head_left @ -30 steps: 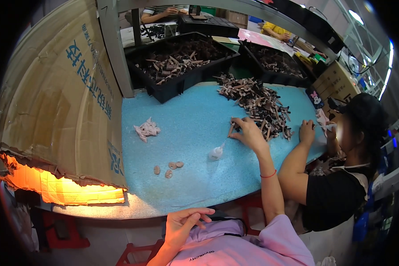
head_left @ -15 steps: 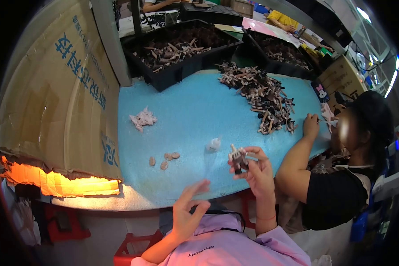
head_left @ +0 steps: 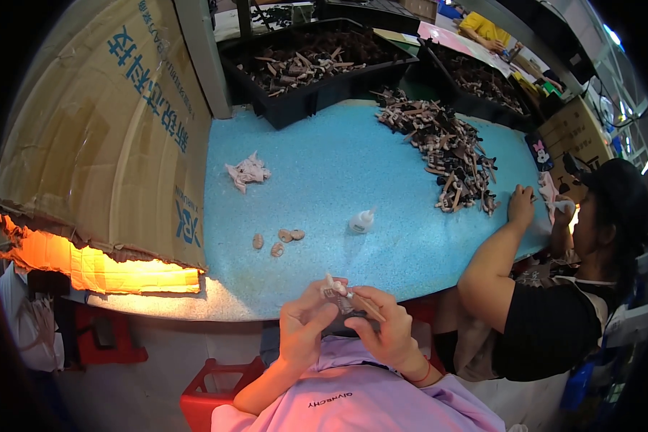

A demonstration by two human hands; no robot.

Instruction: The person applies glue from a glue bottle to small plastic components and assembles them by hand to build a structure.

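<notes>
Figure-like piece (head_left: 342,296), small, cream and brown with a slim tan part jutting out, was held between both hands at the near edge of the blue-topped counter (head_left: 302,173), the left hand (head_left: 302,325) and the right hand (head_left: 387,325) each gripping a side with thumb and fingers. From my remote view I saw, beyond them, a small white squeeze bottle with a pointed nozzle (head_left: 362,222) and, farther left, four flat, oval, pinkish-tan pieces (head_left: 286,235). I also made out a heap of brown, black and cream parts (head_left: 450,155) toward the far right.
</notes>
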